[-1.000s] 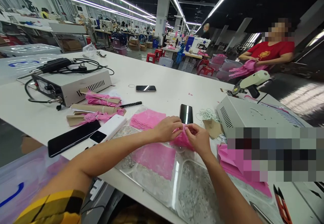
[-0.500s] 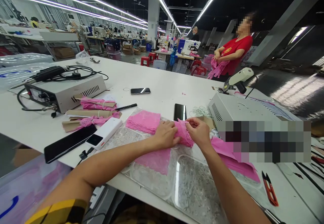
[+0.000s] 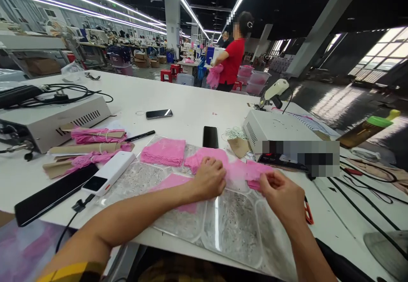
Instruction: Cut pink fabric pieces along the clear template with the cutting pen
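Note:
My left hand (image 3: 208, 179) presses down on a pink lace piece (image 3: 208, 158) lying on a clear plastic sheet (image 3: 223, 222) over the white table (image 3: 191, 99). My right hand (image 3: 282, 195) pinches the edge of another pink lace piece (image 3: 251, 172) to the right of it. A folded stack of pink lace (image 3: 163, 151) rests just left of my hands, and one more pink piece (image 3: 174, 183) shows beside my left forearm.
Bundles of pink lace tied to cardboard (image 3: 92, 143), a white power bank (image 3: 108, 172), two phones (image 3: 211, 137) (image 3: 159, 113) and a pen (image 3: 140, 136) lie left and ahead. Grey machine boxes (image 3: 54, 120) (image 3: 274, 129) flank me. Red snips (image 3: 308, 212) lie right. A person in red (image 3: 231, 61) stands beyond the table.
My hands have drawn apart, the right moving right to a separate lace piece, the left laying its piece flat. My view swung right; the person in red turned and walked left.

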`<state>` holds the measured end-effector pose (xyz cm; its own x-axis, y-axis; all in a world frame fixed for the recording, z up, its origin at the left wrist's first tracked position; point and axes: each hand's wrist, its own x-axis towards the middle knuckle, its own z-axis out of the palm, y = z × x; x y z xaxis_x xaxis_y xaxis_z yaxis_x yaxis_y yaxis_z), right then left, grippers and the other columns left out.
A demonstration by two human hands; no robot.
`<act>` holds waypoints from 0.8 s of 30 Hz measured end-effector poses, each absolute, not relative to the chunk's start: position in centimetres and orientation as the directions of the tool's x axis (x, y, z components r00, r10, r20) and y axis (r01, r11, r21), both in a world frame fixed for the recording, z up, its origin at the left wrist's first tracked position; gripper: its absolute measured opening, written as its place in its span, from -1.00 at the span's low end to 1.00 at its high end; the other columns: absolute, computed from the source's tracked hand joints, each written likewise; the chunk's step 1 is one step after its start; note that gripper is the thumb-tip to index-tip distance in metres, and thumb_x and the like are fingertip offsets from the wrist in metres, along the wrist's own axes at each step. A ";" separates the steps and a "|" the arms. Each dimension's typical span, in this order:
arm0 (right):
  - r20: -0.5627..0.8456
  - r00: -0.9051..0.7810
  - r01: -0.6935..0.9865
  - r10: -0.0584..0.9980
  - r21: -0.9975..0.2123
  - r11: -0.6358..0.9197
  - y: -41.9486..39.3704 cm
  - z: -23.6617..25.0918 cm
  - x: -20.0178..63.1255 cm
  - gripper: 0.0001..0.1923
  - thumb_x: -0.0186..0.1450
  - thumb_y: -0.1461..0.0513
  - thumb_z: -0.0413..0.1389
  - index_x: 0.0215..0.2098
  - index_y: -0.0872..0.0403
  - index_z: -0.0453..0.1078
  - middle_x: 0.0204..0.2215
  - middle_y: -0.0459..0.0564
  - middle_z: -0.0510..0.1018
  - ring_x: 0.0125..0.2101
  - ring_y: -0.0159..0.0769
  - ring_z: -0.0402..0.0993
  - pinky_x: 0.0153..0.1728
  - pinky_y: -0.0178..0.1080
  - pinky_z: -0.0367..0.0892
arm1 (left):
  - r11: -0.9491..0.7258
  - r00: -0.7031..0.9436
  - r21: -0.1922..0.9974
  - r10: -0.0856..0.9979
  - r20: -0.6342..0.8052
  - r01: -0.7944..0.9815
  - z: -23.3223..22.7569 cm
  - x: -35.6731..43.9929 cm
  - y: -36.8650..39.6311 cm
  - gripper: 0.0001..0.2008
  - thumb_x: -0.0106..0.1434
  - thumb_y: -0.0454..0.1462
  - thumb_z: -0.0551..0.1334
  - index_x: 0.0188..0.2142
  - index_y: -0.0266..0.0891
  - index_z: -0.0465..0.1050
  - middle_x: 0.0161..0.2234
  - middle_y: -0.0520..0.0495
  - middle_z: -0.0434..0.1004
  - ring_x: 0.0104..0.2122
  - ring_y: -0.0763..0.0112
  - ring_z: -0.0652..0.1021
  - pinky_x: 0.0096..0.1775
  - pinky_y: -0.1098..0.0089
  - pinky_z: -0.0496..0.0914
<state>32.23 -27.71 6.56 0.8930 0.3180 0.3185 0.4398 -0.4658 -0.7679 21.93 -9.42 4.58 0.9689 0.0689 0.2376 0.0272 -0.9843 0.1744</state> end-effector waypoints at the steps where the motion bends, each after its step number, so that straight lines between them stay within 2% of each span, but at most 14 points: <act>1: 0.290 0.891 0.439 0.350 -0.746 -0.501 -29.3 5.7 31.7 -0.73 0.07 0.01 0.11 -0.58 0.02 0.38 -0.70 -0.08 0.46 -0.65 -0.29 0.41 -0.55 -0.27 0.24 | -0.986 0.974 0.162 -0.008 0.225 -0.045 4.2 20.8 -9.7 -0.87 0.19 -0.30 0.20 -0.32 -0.31 0.52 -0.19 -0.23 0.50 -0.14 0.12 0.43 0.01 0.07 0.25; 4: 0.214 0.883 0.442 0.418 -0.679 -0.586 -33.0 3.4 30.1 -0.74 0.04 0.06 0.11 -0.71 0.00 0.29 -0.77 -0.12 0.37 -0.72 -0.33 0.29 -0.60 -0.28 0.07 | -0.963 0.964 0.152 -0.196 0.182 -0.224 3.4 17.6 -10.5 -0.93 0.13 -0.32 0.24 -0.43 -0.27 0.48 -0.32 -0.15 0.50 -0.24 0.22 0.44 0.04 0.11 0.25; 6: 0.147 0.853 0.481 0.500 -0.591 -0.648 -34.4 2.5 29.6 -0.74 0.08 0.06 0.09 -0.68 -0.01 0.32 -0.74 -0.12 0.40 -0.69 -0.32 0.31 -0.59 -0.27 0.04 | -0.936 0.950 0.193 -0.262 0.169 -0.293 3.2 16.6 -10.8 -0.89 0.14 -0.28 0.26 -0.47 -0.26 0.47 -0.39 -0.11 0.49 -0.30 0.27 0.44 -0.02 0.16 0.29; 9: 0.189 0.824 0.549 0.535 -0.500 -0.670 -34.6 2.3 30.2 -0.75 0.18 0.05 0.03 -0.54 -0.01 0.40 -0.64 -0.12 0.49 -0.60 -0.30 0.40 -0.53 -0.27 0.15 | -0.917 0.952 0.276 -0.244 0.185 -0.289 3.8 18.2 -10.7 -0.84 0.26 -0.25 0.21 -0.41 -0.26 0.51 -0.37 -0.10 0.52 -0.31 0.28 0.47 -0.13 0.22 0.34; 12: 0.332 0.822 0.569 0.462 -0.504 -0.650 -32.9 2.9 32.3 -0.74 0.24 0.08 -0.02 -0.36 0.01 0.46 -0.45 -0.07 0.57 -0.46 -0.31 0.48 -0.39 -0.26 0.30 | -0.922 0.964 0.312 -0.169 0.208 -0.229 4.9 22.8 -10.3 -0.80 0.35 -0.34 0.12 -0.28 -0.27 0.54 -0.29 -0.12 0.55 -0.26 0.30 0.51 -0.17 0.28 0.38; 15: 0.395 0.814 0.578 0.426 -0.485 -0.656 -30.8 3.1 34.6 -0.70 0.26 0.14 -0.04 -0.22 0.04 0.48 -0.23 0.02 0.60 -0.30 -0.26 0.51 -0.26 -0.22 0.35 | -0.920 0.968 0.337 -0.135 0.210 -0.201 5.8 28.2 -10.4 -0.80 0.41 -0.32 0.11 -0.19 -0.29 0.53 -0.21 -0.12 0.54 -0.16 0.29 0.52 -0.09 0.23 0.42; 16: 0.408 0.811 0.581 0.420 -0.474 -0.661 -30.3 2.9 35.1 -0.69 0.26 0.16 -0.05 -0.19 0.04 0.49 -0.18 0.03 0.59 -0.26 -0.25 0.50 -0.23 -0.21 0.34 | -0.916 0.969 0.344 -0.142 0.202 -0.206 5.9 29.9 -10.5 -0.83 0.42 -0.28 0.15 -0.14 -0.29 0.50 -0.15 -0.12 0.53 -0.13 0.28 0.53 -0.06 0.20 0.44; 19: 0.416 0.804 0.587 0.426 -0.433 -0.685 -29.2 2.0 35.8 -0.69 0.26 0.23 -0.03 -0.14 0.05 0.50 -0.11 0.04 0.57 -0.17 -0.22 0.48 -0.19 -0.21 0.32 | -0.895 0.967 0.369 -0.209 0.145 -0.249 5.5 33.6 -10.9 -0.73 0.40 -0.18 0.21 0.00 -0.28 0.42 -0.02 -0.14 0.47 -0.09 0.28 0.53 -0.06 0.16 0.48; 24: 0.371 0.812 0.574 0.451 -0.372 -0.729 -29.4 0.4 35.5 -0.77 0.28 0.27 0.01 -0.24 0.06 0.52 -0.20 0.02 0.59 -0.18 -0.23 0.46 -0.20 -0.24 0.28 | -0.870 0.943 0.379 -0.332 0.025 -0.316 3.7 36.0 -11.2 -0.70 0.40 -0.17 0.21 0.04 -0.27 0.40 0.01 -0.16 0.46 -0.09 0.27 0.54 -0.07 0.16 0.49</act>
<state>35.52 -29.42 0.45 0.8121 0.4507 0.3707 0.5745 -0.7291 -0.3720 36.03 -11.23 3.74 0.9431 -0.3316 0.0251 -0.3159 -0.8699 0.3787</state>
